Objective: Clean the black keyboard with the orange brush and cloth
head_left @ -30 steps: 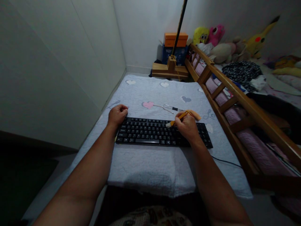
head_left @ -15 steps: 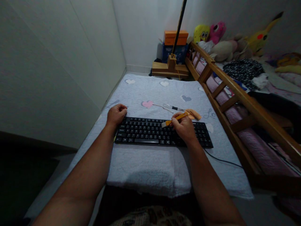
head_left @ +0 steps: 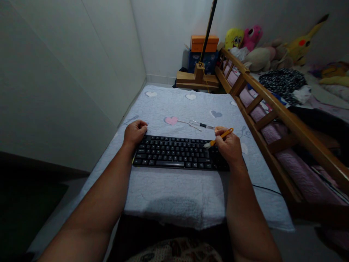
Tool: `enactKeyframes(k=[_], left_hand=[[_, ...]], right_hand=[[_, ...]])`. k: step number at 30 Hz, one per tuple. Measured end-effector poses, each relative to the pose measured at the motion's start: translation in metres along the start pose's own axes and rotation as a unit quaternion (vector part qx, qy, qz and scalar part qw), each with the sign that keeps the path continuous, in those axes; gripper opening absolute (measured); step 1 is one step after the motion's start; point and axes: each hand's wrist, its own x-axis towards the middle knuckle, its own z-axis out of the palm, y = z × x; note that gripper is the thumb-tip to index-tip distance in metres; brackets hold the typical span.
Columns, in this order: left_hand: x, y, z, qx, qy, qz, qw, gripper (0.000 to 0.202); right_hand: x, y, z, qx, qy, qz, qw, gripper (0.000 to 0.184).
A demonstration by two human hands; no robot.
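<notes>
A black computer keyboard [head_left: 174, 154] lies flat on a light blue cloth with heart patterns. At its upper left corner is my left hand [head_left: 135, 133], fingers curled in against the keyboard's edge; the fingertips are partly hidden. My right hand [head_left: 229, 145] pinches a small brush [head_left: 215, 142] with an orange-yellow handle, bristles down at the keys right of centre. That hand covers much of the number pad. Just beyond the keyboard lie thin metal tools, one with a black sleeve [head_left: 203, 125], and an orange piece [head_left: 218, 129] mostly hidden behind my right hand.
The keyboard's black cable [head_left: 265, 188] runs off to the right over the cloth [head_left: 174, 193]. Along the right stands a wooden bed rail [head_left: 272, 96], with plush toys and clothes behind it. A wooden stand [head_left: 197, 77] and an orange box [head_left: 204, 43] are at the back wall.
My right hand has moved right with the brush, from the middle keys toward the number pad, and the handle tilts up more to the right. My left hand stays put.
</notes>
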Motion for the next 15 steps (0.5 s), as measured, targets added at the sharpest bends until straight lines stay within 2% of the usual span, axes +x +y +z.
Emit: enactKeyframes(k=[6, 9, 12, 15], left_hand=[[0.0, -0.002, 0.0, -0.003, -0.001, -0.002, 1.0, 0.026], [0.001, -0.003, 0.001, -0.007, -0.001, 0.002, 1.0, 0.025], [0.001, -0.002, 0.001, -0.006, -0.001, 0.0, 1.0, 0.025], [0.0, 0.0, 0.0, -0.003, -0.001, 0.0, 1.0, 0.025]], right_hand=[[-0.002, 0.001, 0.0, 0.077, 0.027, 0.041, 0.996, 0.014], [-0.005, -0.008, 0.006, 0.126, -0.008, 0.051, 0.991, 0.014], [-0.005, -0.013, 0.011, 0.112, -0.025, 0.021, 0.993, 0.012], [-0.003, -0.009, 0.012, 0.059, 0.013, -0.016, 0.998, 0.008]])
